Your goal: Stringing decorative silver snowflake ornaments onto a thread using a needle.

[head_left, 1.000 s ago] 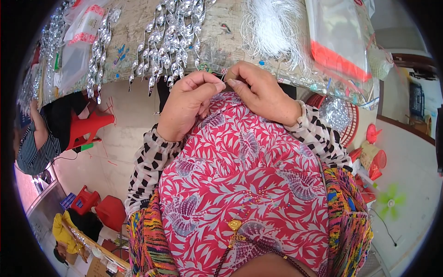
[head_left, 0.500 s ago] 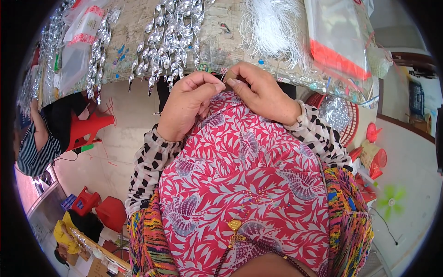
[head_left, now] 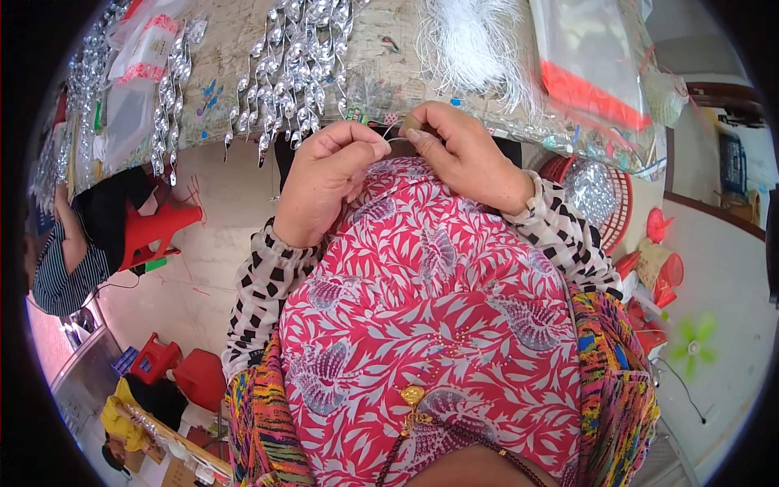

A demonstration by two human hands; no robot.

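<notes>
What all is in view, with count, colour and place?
Worktable: one, brownish, along the top.
Twisted strands: many, silver, table's left half.
String bundle: one, white, table's right half.
Red-banded bags: count unclear, clear, table's right end.
Pink-banded packaging: count unclear, clear, table's left.
Basket: one, red, right, holding silver material.
Fan: one, green, lower right.
Seats: at least three, red, left.
Co-workers: two, striped and yellow tops, left.
Apron: one, pink-red, centre.
Thin strand: one, whitish, between fingertips.
Left hand: one, centre, pinching strand.
Right hand: one, centre, pinching strand.
</notes>
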